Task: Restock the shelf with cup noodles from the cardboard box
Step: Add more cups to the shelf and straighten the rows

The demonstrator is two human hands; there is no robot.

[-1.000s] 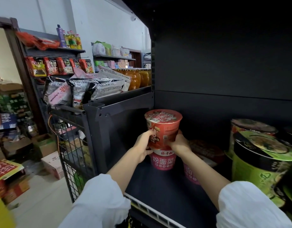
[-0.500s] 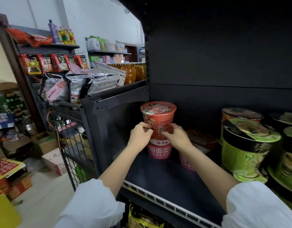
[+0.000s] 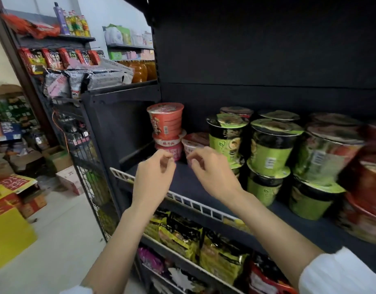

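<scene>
A red cup noodle (image 3: 166, 119) stands stacked on a pink cup (image 3: 169, 146) at the back left of the dark shelf (image 3: 189, 183). A second pink cup (image 3: 193, 143) sits beside the stack on the right. My left hand (image 3: 155, 175) and my right hand (image 3: 212, 170) hover in front of the stack, above the shelf's front part, apart from the cups. Both hands hold nothing, with fingers loosely curled. The cardboard box with the stock is out of view.
Green cup noodles (image 3: 267, 145) stand stacked two high to the right, with darker red cups (image 3: 365, 187) at the far right. A white wire rail (image 3: 195, 203) runs along the shelf front. Noodle packets (image 3: 182, 236) fill the shelf below. Boxes (image 3: 11, 200) crowd the floor left.
Both hands have let go of the red cup and pulled back toward me. The cup stays stacked on the pink one. The view has shifted right and down.
</scene>
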